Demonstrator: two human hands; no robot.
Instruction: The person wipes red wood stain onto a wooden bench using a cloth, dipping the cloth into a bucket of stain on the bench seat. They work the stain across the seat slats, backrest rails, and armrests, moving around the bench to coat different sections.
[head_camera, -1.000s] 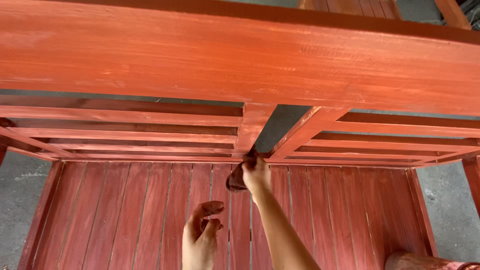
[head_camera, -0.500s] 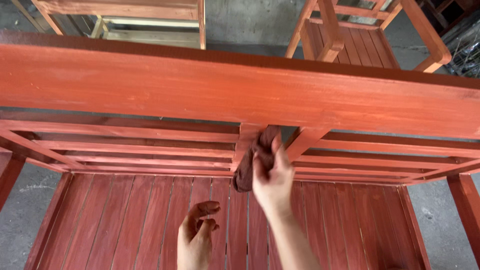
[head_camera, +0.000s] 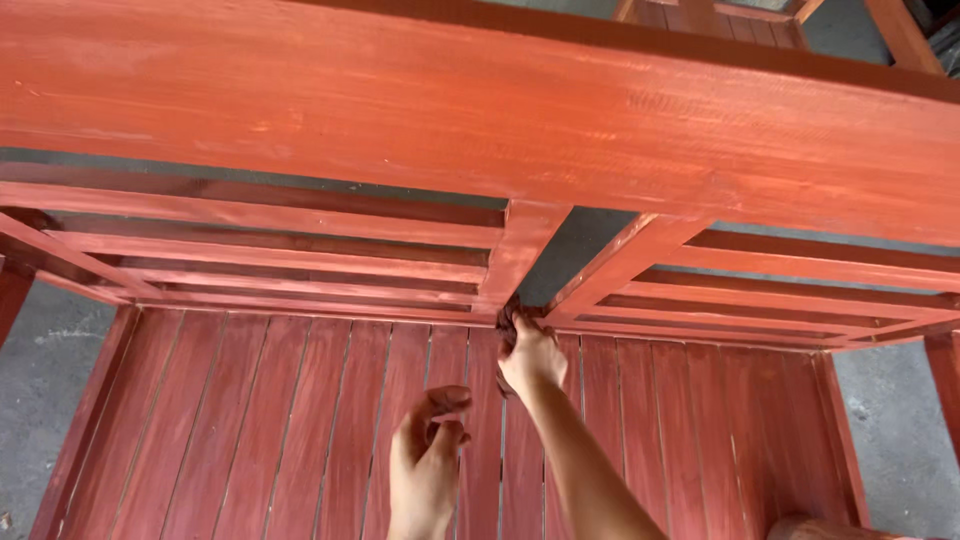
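Low in the middle of the frame, the right hand (head_camera: 530, 358) is clenched on a dark rag (head_camera: 512, 318), pressing it where the red bench's (head_camera: 480, 120) upright meets the slatted seat (head_camera: 250, 420); the left hand (head_camera: 428, 455) hovers loosely curled, empty, above open slats at bottom centre

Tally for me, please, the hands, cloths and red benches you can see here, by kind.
Hands: 2, left hand and right hand
Dark cloth: 1, gripped by the right hand
Red slatted bench: 1, plus part of another bench behind
Total: 5
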